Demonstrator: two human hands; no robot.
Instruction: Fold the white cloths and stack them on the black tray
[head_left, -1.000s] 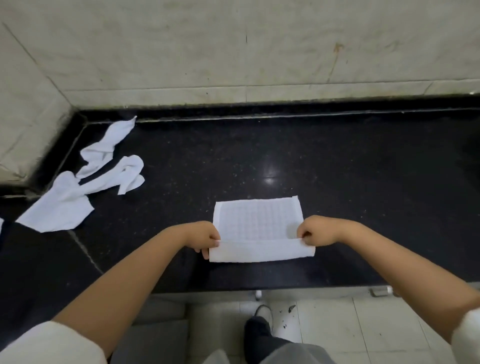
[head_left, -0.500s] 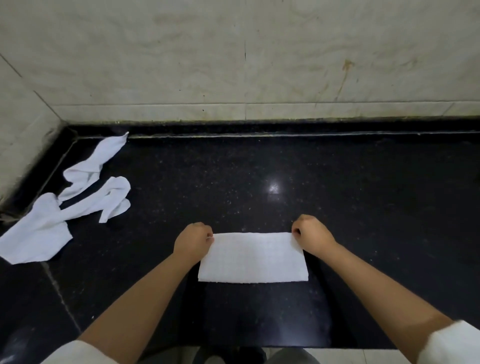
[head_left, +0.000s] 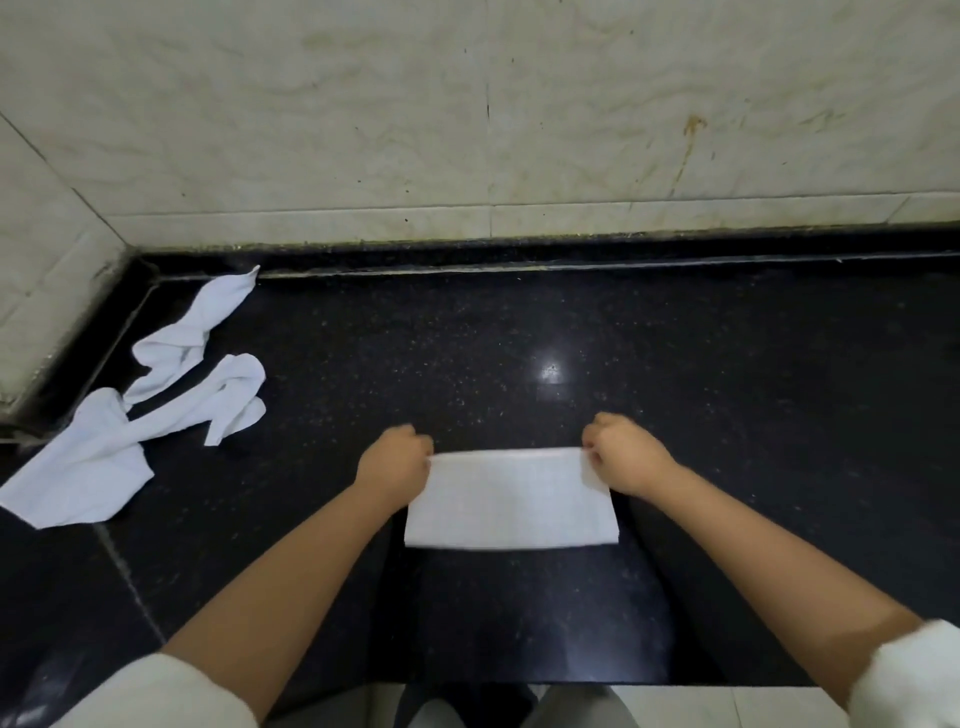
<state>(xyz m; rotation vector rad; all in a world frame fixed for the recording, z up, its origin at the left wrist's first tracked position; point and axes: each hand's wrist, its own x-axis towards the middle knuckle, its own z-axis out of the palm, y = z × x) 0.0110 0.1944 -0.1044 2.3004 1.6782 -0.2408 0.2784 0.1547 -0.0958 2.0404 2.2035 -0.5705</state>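
So the first fold is down, cloth's now a half-height strip on the counter

A second ago the near edge of the cloth (head_left: 511, 499) was just being lifted with the waffle-textured side showing; now it's been carried over to the far edge and the cloth lies flat as a neat rectangle, smooth side up. Left hand (head_left: 396, 463) and right hand (head_left: 626, 457) each have a clenched grip pinching a far corner, one at either end, so nothing's let go yet. It sits on the black counter (head_left: 727, 415) right in front of the person, near the front edge. My guess is it needs another fold or two before it's stack-ready. The loose cloths (head_left: 135, 415) are bunched up untouched off to the left by the wall corner. No tray visible that I can make out.
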